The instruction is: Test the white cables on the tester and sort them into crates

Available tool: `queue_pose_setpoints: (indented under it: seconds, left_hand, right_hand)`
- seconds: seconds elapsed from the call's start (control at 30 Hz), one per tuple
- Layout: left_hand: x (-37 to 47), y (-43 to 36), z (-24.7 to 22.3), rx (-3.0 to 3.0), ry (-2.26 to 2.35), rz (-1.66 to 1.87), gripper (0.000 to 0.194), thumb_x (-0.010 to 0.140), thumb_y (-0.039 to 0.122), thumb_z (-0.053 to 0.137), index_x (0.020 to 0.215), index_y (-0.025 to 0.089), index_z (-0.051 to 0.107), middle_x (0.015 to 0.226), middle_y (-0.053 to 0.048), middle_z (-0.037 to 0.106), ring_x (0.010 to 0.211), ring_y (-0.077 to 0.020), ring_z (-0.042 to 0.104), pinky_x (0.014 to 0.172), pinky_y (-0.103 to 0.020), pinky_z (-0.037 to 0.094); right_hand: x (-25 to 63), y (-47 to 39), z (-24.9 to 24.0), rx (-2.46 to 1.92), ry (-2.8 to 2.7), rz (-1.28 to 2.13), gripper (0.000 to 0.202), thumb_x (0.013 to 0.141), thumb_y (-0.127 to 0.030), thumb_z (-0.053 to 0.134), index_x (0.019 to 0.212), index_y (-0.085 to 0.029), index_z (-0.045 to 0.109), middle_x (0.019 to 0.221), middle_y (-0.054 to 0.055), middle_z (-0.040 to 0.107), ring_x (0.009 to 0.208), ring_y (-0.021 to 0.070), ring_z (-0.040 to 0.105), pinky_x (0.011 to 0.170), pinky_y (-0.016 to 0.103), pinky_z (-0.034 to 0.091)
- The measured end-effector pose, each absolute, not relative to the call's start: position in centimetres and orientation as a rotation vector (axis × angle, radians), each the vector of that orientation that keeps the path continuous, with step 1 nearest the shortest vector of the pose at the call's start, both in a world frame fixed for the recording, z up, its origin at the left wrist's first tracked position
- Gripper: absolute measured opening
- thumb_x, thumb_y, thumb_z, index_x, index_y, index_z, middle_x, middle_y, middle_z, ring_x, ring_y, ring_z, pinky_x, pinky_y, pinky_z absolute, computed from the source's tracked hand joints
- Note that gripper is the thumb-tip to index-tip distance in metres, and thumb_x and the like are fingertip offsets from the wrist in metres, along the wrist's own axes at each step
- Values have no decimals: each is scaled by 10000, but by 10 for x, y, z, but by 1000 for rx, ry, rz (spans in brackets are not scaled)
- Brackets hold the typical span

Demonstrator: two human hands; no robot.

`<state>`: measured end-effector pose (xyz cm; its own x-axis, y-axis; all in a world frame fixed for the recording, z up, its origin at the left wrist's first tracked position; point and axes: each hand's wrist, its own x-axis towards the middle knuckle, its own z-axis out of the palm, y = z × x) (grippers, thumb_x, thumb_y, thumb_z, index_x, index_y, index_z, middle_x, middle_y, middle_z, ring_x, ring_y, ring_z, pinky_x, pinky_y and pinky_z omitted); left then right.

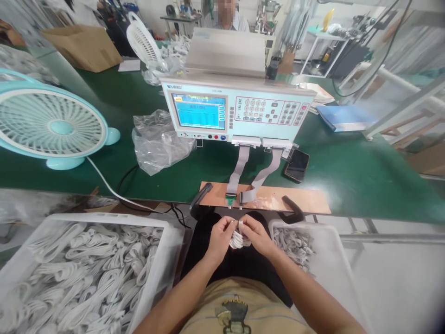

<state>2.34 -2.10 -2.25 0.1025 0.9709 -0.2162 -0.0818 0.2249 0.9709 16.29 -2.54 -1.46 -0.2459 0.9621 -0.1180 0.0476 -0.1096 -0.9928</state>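
A bundled white cable (237, 240) hangs between my two hands, just in front of the bench edge and above my lap. My left hand (222, 234) pinches it from the left, and my right hand (256, 234) grips its other side, with a small white end showing between the fingers. Just beyond my fingertips, a green connector board (230, 200) and a second connector (240, 199) sit at the edge of a copper-coloured strip (302, 197). Grey ribbon cables (239, 169) run from them up to a tester (239, 111) with a lit blue screen.
To the left stands a white bin (170, 241) of bundled cables; to the right, another bin (335, 246) holds more. Black clamps (200, 202) are on the strip. A phone (297, 164), plastic bag (160, 144), teal fan (52, 123) and blue folder (344, 118) lie around the tester. A person (239, 21) sits opposite.
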Motion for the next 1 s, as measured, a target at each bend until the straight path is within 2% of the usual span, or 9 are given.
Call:
queue_pose_setpoints:
  seconds: [0.2,0.57,0.73,1.0]
  left_hand:
    - [26,-16,-32,885,1190,1011,285,733,433,584,732,150,559,549,37,489,448,-79,437,418,-185,374]
    - [19,-11,-37,765,1098,990,288,694,401,640,795,131,630,578,13,553,447,-73,475,448,-200,429]
    - [12,-6,-40,863,1134,964,278,704,404,625,761,133,648,491,24,528,392,-69,450,415,-192,388]
    - [-3,4,-32,1066,1074,791,324,747,456,551,649,149,588,514,14,535,413,-86,455,419,-196,360]
  right_hand:
    - [147,-15,-34,-1348,-996,1316,250,770,-414,542,693,-177,527,552,-52,429,498,88,378,502,222,334]
    - [143,-13,-39,-1367,-927,1267,257,739,-421,572,722,-165,583,563,-31,482,506,98,411,503,234,371]
    - [143,-12,-34,-1384,-990,1230,228,749,-398,559,714,-176,595,581,-20,498,528,110,425,498,235,367]
    - [138,-9,-28,-1353,-783,1333,233,711,-389,619,665,-162,591,557,-25,508,491,91,405,490,231,353]
